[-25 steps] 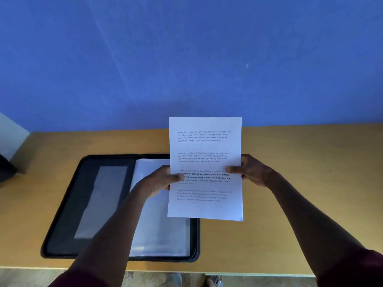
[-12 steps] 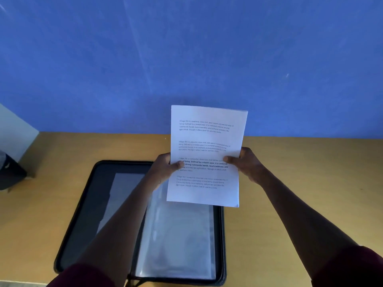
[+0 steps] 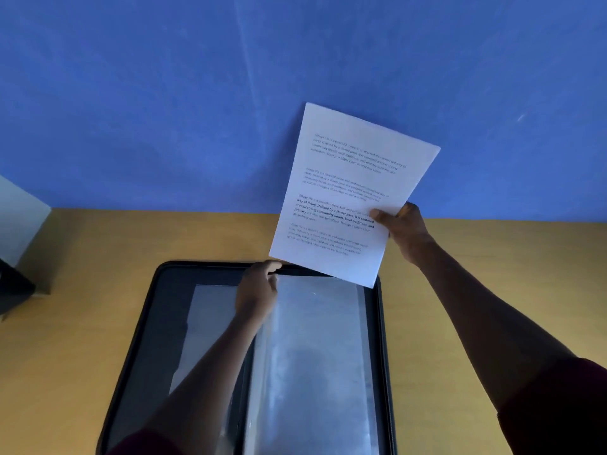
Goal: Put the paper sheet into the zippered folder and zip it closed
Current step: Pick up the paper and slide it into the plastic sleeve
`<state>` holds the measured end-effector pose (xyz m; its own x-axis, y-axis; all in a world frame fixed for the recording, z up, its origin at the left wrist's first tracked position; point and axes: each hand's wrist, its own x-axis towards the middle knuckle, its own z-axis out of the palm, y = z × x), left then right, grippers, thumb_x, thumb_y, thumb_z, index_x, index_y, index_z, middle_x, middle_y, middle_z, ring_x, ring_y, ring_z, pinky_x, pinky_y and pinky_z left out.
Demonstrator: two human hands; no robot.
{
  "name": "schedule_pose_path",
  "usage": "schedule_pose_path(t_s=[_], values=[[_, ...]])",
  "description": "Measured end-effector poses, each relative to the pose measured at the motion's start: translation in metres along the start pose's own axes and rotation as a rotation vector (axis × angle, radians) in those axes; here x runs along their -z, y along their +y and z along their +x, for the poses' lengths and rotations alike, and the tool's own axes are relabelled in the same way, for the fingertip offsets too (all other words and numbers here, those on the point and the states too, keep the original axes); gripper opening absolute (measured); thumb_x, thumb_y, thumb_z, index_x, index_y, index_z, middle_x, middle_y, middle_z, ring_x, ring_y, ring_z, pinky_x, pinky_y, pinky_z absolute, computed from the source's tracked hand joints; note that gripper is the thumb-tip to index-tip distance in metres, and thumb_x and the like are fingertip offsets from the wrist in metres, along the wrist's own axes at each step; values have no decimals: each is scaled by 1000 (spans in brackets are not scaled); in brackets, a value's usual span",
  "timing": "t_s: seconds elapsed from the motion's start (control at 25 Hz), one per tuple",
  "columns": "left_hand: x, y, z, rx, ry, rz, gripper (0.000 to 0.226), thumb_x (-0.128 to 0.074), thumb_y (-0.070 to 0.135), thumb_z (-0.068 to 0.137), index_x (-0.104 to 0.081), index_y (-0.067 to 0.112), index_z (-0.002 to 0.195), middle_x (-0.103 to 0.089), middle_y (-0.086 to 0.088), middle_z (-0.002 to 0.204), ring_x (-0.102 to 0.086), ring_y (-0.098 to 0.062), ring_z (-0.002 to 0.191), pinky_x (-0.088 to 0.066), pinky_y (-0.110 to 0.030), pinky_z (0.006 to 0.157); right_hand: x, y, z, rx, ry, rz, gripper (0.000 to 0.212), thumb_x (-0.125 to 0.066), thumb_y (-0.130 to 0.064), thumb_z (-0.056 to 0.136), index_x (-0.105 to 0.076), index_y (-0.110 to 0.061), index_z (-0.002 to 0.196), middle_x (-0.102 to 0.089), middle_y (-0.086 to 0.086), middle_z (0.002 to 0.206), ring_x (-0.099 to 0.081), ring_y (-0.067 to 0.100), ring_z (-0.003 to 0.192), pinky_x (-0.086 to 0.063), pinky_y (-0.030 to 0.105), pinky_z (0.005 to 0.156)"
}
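A white printed paper sheet [image 3: 351,192] is held up in the air, tilted to the right, above the far edge of the folder. My right hand [image 3: 402,229] pinches its right edge. The black zippered folder [image 3: 154,323] lies open flat on the wooden table, with clear plastic sleeves [image 3: 315,356] on its right half. My left hand [image 3: 258,290] is down on the folder, fingers at the top left corner of the sleeves. I cannot tell whether it grips the top sleeve.
The wooden table [image 3: 65,339] runs up to a blue wall [image 3: 164,110]. A dark object [image 3: 13,290] and a pale box [image 3: 19,218] sit at the far left edge.
My left hand has let go of the sheet and dropped to the top of the plastic sleeves. The right hand alone has lifted and tilted the sheet to the right. The view has moved closer.
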<state>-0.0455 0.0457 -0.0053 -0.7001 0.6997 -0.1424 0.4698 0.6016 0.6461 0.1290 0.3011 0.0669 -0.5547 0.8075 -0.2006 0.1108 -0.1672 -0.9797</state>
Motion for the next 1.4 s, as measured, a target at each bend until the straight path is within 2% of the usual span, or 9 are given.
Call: schedule_pose_path(t_s=[0.16, 0.36, 0.44, 0.56, 0.8, 1.04, 1.2, 1.28, 1.4], values=[[-18, -7, -1, -197, -45, 319, 41, -70, 14, 86, -65, 21, 126, -61, 0, 124, -53, -27, 110, -48, -39, 90, -16, 4, 15, 20, 54, 9, 18, -71, -2, 86, -69, -13, 100, -74, -2, 94, -72, 5, 77, -54, 18, 62], [-17, -2, 10, -273, -104, 400, 23, -75, 28, 83, -70, 26, 105, -60, 5, 110, -52, -22, 103, -38, -34, 82, -27, 11, 25, 38, 71, 47, 22, -70, 0, 85, -69, -8, 105, -74, 0, 98, -72, 11, 86, -57, 25, 75], [-16, 1, 13, -269, -102, 381, 11, -75, 24, 81, -69, 25, 90, -60, 6, 98, -53, -22, 96, -34, -33, 75, -28, 13, 27, 41, 66, 57, 25, -70, 0, 86, -67, -5, 110, -74, 4, 102, -71, 16, 91, -57, 29, 81], [-14, 2, 16, -260, -117, 346, 10, -76, 20, 79, -66, 24, 79, -60, 8, 90, -53, -20, 91, -36, -34, 75, -29, 14, 28, 44, 59, 66, 27, -70, -1, 86, -66, -3, 113, -73, 7, 106, -71, 19, 94, -57, 31, 84], [-10, 0, 19, -269, -175, 247, 5, -73, 23, 86, -69, 26, 84, -70, 12, 79, -56, -13, 90, -38, -35, 86, -32, 14, 30, 37, 64, 73, 22, -70, 0, 86, -68, -8, 107, -74, -2, 99, -72, 11, 86, -56, 23, 73], [-6, 11, 28, -266, -293, 246, 6, -71, 31, 87, -73, 27, 85, -72, 13, 82, -55, -10, 94, -34, -33, 89, -44, 19, 30, 33, 76, 63, 21, -70, 0, 86, -68, -7, 106, -75, -7, 91, -72, 8, 81, -56, 21, 69], [-5, 13, 30, -262, -367, 185, 6, -70, 25, 84, -69, 23, 78, -71, 16, 75, -68, -2, 86, -40, -42, 102, -50, 20, 30, 27, 68, 72, 19, -70, -1, 86, -69, -10, 103, -75, -6, 92, -72, 7, 80, -55, 19, 67], [-6, 11, 31, -277, -394, 143, 5, -73, 27, 80, -70, 23, 78, -68, 19, 71, -68, -1, 82, -45, -43, 101, -52, 20, 30, 27, 60, 64, 20, -70, -2, 86, -68, -10, 104, -75, -5, 94, -72, 8, 82, -55, 20, 68], [-7, 14, 31, -304, -471, 103, 6, -76, 27, 79, -72, 27, 84, -72, 20, 79, -67, 5, 84, -47, -40, 101, -55, 23, 29, 25, 50, 66, 18, -69, -1, 86, -69, -14, 98, -75, -9, 90, -72, 6, 80, -55, 18, 67]])
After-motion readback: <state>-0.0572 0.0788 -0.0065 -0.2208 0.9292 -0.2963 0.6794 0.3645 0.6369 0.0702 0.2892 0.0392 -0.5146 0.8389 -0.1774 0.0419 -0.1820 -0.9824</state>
